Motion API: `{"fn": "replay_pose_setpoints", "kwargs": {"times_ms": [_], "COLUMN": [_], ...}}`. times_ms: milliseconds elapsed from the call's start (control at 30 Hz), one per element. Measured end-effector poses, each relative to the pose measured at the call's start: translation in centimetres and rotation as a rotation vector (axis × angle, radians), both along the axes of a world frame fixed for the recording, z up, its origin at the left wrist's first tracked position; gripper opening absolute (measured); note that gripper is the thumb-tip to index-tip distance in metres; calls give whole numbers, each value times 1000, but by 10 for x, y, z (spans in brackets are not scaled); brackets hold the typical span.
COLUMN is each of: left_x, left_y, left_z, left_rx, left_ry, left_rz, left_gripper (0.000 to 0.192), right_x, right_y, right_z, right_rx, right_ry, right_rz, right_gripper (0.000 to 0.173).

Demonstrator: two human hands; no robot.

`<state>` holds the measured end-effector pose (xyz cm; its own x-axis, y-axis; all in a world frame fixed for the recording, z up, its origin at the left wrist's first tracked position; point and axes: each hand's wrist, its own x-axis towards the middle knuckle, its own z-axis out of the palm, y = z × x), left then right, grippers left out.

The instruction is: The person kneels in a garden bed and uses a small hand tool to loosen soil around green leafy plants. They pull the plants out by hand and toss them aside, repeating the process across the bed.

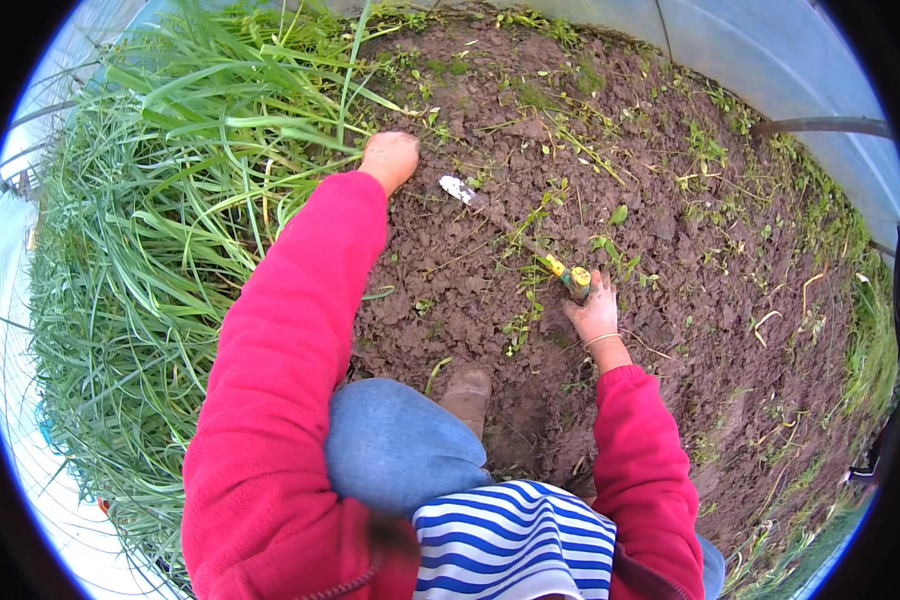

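Note:
My left hand (391,159) is closed at the edge of the long green leaves (270,124), its fingers bent around the base of a few blades. My right hand (595,307) is low over the soil on the right, shut on the yellow and green handle of a hand tool (568,273). The tool's thin, soil-coloured shaft runs up and left to a bright, whitish metal end (457,189), which lies on the ground a little below and right of my left hand. Part of the handle is hidden by my fingers.
Dense leafy plants (135,270) fill the left side. Clumpy brown soil (682,300) with scattered weeds spreads across the middle and right. Plastic sheeting (780,60) and a curved pole (821,126) border the far right. My boot (466,394) is on the soil below.

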<state>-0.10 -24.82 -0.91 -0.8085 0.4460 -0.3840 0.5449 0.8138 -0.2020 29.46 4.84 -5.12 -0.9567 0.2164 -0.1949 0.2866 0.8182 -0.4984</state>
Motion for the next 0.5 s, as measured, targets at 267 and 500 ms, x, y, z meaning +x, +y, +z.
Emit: {"fn": "replay_pose_setpoints", "kwargs": {"times_ms": [267,500], "left_x": [3,-21], "left_y": [-42,-48], "left_z": [7,46], "left_rx": [210,430], "left_ry": [-54,-242], "left_rz": [235,164], "left_gripper": [24,23], "right_x": [-1,-12], "right_y": [-2,-13], "right_z": [-2,14], "right_rx": [-69,-777], "right_ry": [40,-118], "right_rz": [66,-50], "right_gripper": [56,60]}}
